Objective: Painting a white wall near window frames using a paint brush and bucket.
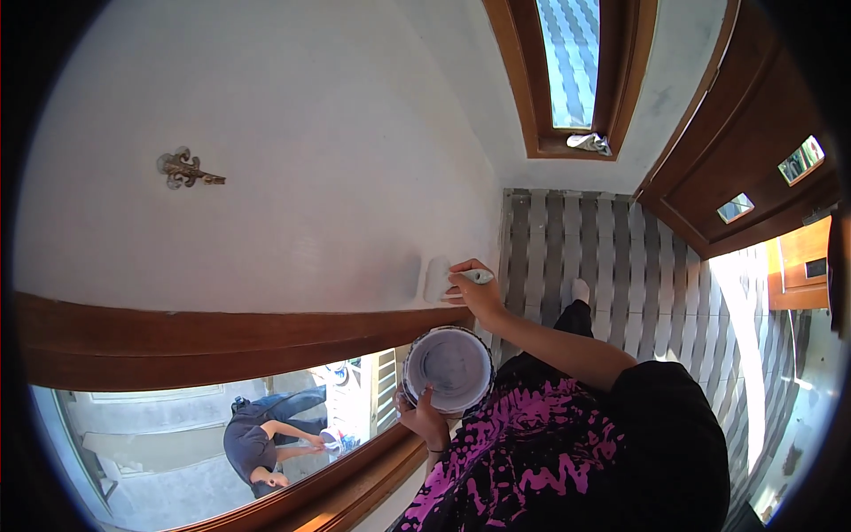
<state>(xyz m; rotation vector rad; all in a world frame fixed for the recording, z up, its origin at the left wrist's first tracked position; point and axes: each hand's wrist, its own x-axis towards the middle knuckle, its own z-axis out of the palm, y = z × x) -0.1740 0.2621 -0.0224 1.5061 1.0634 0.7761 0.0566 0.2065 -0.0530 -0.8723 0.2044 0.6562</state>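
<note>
My right hand [476, 291] grips a broad flat paintbrush [437, 279] by its pale handle. The white brush head lies against or very close to the white wall [319, 199], just above a brown wooden window frame [252, 332]. A grey patch [402, 274], wet paint or shadow, shows beside the brush. Lower down, my left hand [424, 417] holds a round tub [449, 369] by its side, thumb over the rim. Whitish paint coats the tub's inside, and a darker pool or stain covers its bottom.
An ornate metal fitting [186, 169] juts from the wall. Crumpled material [589, 143] rests on the narrow window's sill. A wooden door [738, 146] stands at right above the striped tile floor [598, 226]. Through the window, another person [256, 439] bends over a bucket [336, 440].
</note>
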